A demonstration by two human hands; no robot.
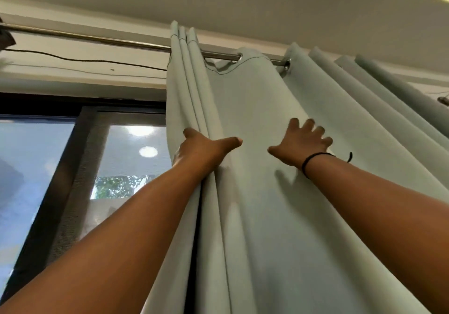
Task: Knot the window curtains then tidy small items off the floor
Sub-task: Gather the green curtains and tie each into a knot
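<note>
A pale grey-green curtain (262, 109) hangs by metal eyelets from a steel rod (102, 39) and fills the middle and right of the head view. My left hand (204, 151) reaches up to the bunched folds at the curtain's left edge; its fingers go behind the folds and the thumb sticks out to the right over the cloth. My right hand (302, 143), with a black band at the wrist, lies spread and flat against the curtain's face a little to the right. No floor or small items show.
A dark-framed window (73, 158) with a mesh panel stands bare on the left, with trees outside and lamp reflections in the glass. A thin black wire (73, 59) runs along the wall under the rod. The ceiling is close above.
</note>
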